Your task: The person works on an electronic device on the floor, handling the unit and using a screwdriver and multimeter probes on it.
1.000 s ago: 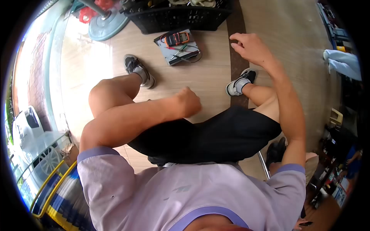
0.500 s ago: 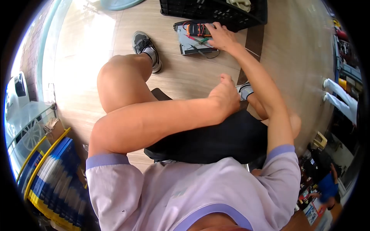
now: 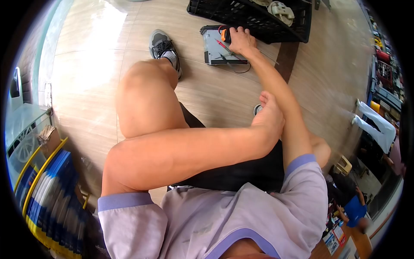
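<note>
My right hand [image 3: 243, 41] is closed around an orange and black multimeter [image 3: 226, 35], which is partly hidden by the fingers. The multimeter is above a flat grey box-like device [image 3: 210, 52] on the floor. A red test probe [image 3: 221, 45] and a dark lead [image 3: 242, 70] lie across that device and hang over its edge. My left hand [image 3: 271, 118] has its fingers curled beside my right forearm, above my lap. The inside of its grip is hidden.
A black plastic crate [image 3: 241, 15] holding a pale object [image 3: 281, 13] stands just behind the device. My shoe [image 3: 161, 45] is on the tiled floor to the left. A yellow rack [image 3: 43, 177] of blue packages stands at left; another person [image 3: 355, 209] is at far right.
My right hand has closed on the multimeter and turned it, so less of it shows. My left hand has shifted right, against the right forearm. The view has moved slightly.
</note>
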`<state>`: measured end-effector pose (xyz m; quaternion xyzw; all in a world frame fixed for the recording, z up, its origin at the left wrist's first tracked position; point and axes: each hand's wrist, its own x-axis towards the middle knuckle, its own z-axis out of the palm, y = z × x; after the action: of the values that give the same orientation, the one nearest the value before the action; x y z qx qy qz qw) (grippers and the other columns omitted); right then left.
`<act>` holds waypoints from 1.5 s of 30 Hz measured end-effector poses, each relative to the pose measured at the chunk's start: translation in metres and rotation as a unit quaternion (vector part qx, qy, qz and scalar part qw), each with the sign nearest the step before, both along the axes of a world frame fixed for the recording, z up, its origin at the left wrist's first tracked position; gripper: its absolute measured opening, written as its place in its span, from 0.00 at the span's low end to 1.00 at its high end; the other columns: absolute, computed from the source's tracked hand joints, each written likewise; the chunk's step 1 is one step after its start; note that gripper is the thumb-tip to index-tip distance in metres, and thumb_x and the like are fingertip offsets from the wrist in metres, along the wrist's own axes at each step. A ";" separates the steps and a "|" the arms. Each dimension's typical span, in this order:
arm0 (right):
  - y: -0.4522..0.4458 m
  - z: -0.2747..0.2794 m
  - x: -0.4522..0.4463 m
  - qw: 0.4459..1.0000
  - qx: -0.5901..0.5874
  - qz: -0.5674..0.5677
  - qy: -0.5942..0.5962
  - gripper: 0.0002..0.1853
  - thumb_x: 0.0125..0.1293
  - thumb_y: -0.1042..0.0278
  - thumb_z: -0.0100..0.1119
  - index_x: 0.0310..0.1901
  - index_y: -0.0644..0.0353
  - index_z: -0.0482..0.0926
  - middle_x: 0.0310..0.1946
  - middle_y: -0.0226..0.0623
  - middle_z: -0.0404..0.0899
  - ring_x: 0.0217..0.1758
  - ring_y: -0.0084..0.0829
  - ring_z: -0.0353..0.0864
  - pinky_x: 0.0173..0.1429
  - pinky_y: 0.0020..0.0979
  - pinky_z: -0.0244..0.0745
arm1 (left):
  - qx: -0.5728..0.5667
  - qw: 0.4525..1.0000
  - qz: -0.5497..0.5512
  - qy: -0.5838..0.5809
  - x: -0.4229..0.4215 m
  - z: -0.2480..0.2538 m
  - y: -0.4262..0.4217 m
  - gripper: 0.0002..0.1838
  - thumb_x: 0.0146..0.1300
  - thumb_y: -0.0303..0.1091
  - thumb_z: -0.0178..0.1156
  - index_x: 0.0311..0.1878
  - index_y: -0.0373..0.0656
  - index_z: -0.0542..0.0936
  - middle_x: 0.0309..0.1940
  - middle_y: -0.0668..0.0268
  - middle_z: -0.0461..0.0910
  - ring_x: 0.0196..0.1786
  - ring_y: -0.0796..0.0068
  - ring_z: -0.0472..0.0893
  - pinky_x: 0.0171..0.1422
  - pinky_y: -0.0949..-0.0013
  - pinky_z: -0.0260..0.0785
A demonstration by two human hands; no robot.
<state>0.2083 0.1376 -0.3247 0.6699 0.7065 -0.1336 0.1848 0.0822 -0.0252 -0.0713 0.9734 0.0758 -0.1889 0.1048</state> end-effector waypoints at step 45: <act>-0.194 -0.101 0.086 0.936 0.085 -0.327 0.101 0.33 0.57 0.53 0.70 0.62 0.58 0.76 0.60 0.50 0.79 0.61 0.49 0.82 0.63 0.45 0.78 | 0.037 0.996 -0.075 0.040 0.000 -0.036 -0.057 0.14 0.69 0.38 0.58 0.49 0.49 0.90 0.48 0.63 0.88 0.57 0.59 0.83 0.69 0.48 0.65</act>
<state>0.2940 -0.0565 -0.4260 0.8602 0.4722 -0.1927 0.0012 0.0822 -0.0818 -0.1077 0.9712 0.0138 -0.2322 0.0513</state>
